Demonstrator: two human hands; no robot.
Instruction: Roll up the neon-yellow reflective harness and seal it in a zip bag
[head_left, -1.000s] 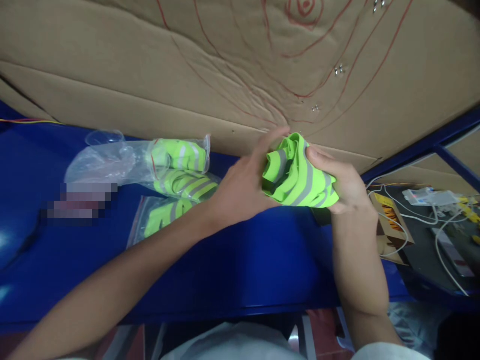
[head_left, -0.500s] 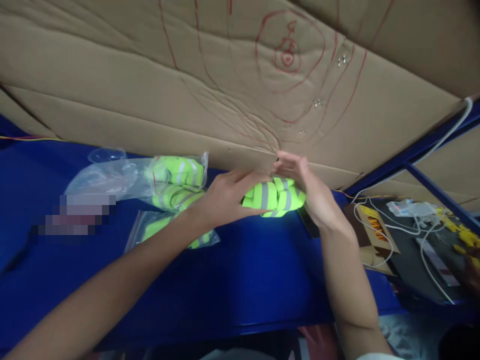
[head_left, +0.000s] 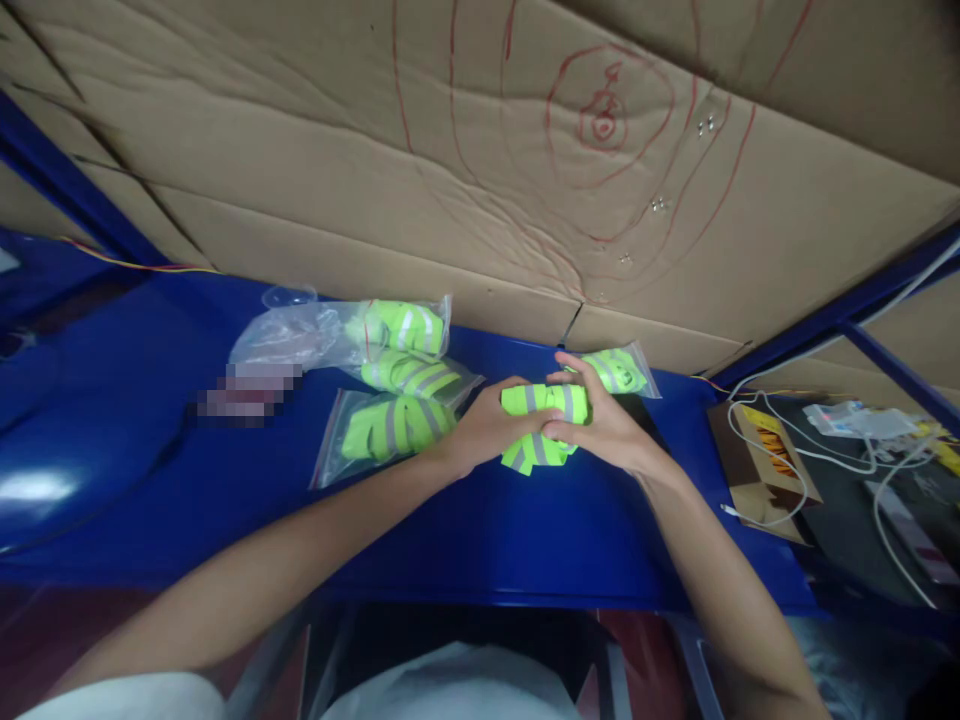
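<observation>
A loosely rolled bundle of neon-yellow fabric with grey stripes is held over the blue table between my two hands. My left hand grips it from the left, thumb across its front. On the right side, my right hand presses its thumb and fingers against the same bundle. Just behind my right hand lies a clear zip bag with a yellow vest. Left of my left hand rest several bagged yellow rolls, the nearest one close to my left wrist.
The blue table meets a cardboard wall with red marker lines. An open cardboard box and white cables stand at the right. A clear round lid and a plastic bag lie at the left.
Both hands have brought the yellow bundle nearer to me and its loose end now hangs down. The bagged vest behind my right hand has come into view. The camera view has shifted left.
</observation>
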